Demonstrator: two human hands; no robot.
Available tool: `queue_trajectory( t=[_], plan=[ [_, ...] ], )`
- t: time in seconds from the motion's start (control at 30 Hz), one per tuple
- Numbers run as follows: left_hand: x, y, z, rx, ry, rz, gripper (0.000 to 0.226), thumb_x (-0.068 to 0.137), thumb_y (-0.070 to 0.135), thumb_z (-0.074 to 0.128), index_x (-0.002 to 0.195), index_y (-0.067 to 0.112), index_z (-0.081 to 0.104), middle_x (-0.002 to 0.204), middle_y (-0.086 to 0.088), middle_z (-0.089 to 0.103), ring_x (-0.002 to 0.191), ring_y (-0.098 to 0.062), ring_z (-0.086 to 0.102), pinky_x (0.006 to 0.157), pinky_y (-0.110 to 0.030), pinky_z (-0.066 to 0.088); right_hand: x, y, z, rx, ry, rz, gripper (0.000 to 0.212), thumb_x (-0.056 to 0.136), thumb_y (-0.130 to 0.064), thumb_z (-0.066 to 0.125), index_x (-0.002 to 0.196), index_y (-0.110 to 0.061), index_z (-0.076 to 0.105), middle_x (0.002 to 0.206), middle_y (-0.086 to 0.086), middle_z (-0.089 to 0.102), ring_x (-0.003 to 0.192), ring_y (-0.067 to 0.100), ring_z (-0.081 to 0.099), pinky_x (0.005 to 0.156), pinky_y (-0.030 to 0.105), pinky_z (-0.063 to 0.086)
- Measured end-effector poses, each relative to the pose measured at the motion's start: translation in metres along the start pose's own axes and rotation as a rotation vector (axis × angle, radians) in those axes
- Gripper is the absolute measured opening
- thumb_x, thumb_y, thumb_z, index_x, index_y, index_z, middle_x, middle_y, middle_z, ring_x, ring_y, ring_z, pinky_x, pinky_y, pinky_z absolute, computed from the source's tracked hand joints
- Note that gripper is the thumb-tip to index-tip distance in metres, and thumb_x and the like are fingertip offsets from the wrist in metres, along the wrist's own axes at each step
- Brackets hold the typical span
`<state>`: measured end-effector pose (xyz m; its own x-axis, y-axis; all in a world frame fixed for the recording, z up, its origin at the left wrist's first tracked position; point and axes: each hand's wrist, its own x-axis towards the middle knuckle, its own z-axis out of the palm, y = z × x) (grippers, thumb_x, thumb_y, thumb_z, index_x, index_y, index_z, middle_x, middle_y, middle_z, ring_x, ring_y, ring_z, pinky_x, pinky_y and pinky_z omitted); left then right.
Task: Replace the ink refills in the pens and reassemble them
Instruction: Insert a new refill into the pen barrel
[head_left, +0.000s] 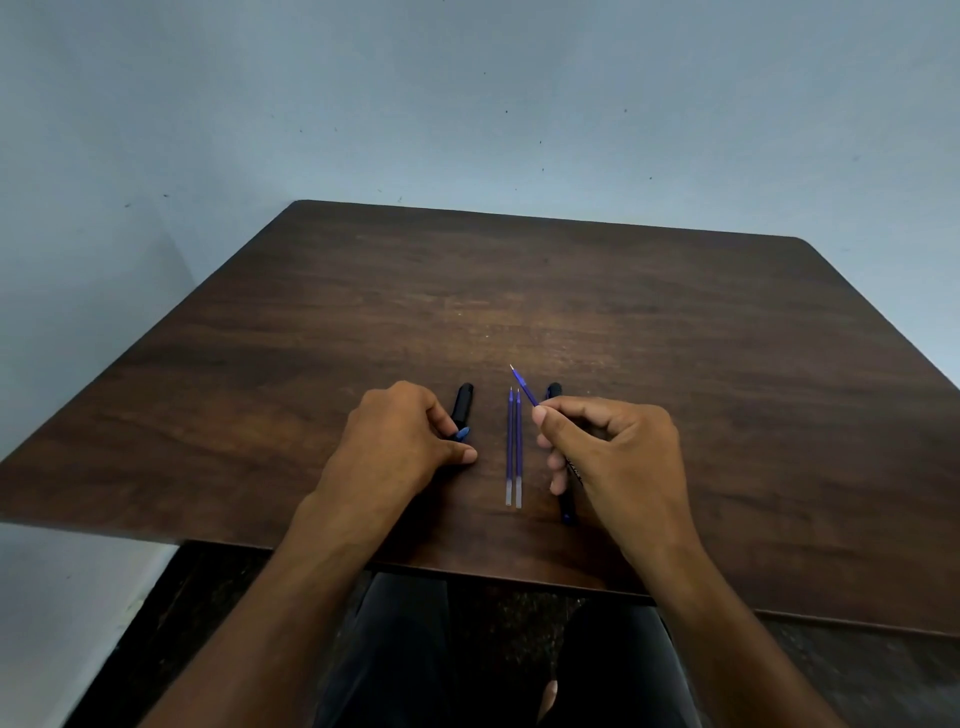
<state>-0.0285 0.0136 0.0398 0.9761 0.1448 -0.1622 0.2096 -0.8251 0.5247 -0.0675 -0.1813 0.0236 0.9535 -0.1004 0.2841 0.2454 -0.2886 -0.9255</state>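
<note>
Two blue ink refills (514, 447) lie side by side on the brown table (519, 291), tips pointing away from me. My right hand (613, 447) pinches a third blue refill (525, 387) between thumb and forefinger, its metal tip angled up and to the left. Under that hand lies a black pen (567, 499), partly hidden by the fingers. My left hand (402, 441) grips a black pen part with a blue end (462, 413) that lies on the table left of the refills.
The table's near edge (467, 571) runs just above my lap. A pale blue wall (467, 104) stands behind the table's far edge. Bare wood stretches beyond and to both sides of the pens.
</note>
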Motion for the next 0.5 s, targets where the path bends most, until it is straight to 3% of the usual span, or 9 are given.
queue_trajectory(
  t=[0.13,0.5],
  plan=[
    [-0.0003,-0.0031,0.0018,-0.028,-0.005,-0.002,0.033,0.060,0.043,0.091,0.079,0.029,0.068,0.080,0.008,0.069,0.079,-0.009,0.065,0.076,-0.029,0.056,-0.0001,-0.0011,0.0010,0.006,-0.004,0.008,0.007,0.090,-0.027,0.074,0.087,-0.030,0.080,0.065,0.001,0.073,0.042,0.019,0.065,0.049,0.033,0.059],
    [-0.0048,-0.0005,-0.0030,-0.045,-0.024,0.002,0.036,0.062,0.039,0.089,0.087,0.031,0.065,0.088,0.008,0.065,0.083,-0.007,0.061,0.076,-0.029,0.054,-0.0004,0.0001,0.0002,0.075,-0.014,0.066,0.006,0.090,-0.025,0.074,0.088,-0.025,0.080,0.069,0.001,0.076,0.046,0.021,0.066,0.050,0.040,0.060]
  ],
)
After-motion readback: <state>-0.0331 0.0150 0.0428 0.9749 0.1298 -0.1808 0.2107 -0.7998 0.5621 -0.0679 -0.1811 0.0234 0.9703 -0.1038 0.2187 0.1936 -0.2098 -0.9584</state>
